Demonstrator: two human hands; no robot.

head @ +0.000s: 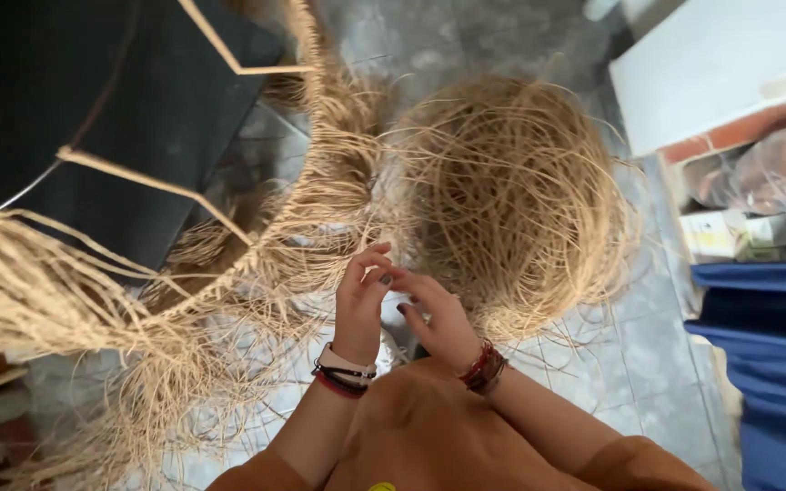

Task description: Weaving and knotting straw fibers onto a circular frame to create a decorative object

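Observation:
My left hand (361,300) and my right hand (437,314) meet fingertip to fingertip above my knee, pinching thin tan straw strands between them. A big loose tangle of straw fibre (511,195) lies on the floor just beyond my hands. A wire frame wrapped in straw (152,186) curves in from the left, with long fringes hanging off it. Both wrists carry bracelets.
A dark panel (129,100) stands at the upper left behind the frame. At the right are a white box (711,64), plastic bags (775,173) and blue fabric (766,355). Grey floor tiles (639,364) show around the straw.

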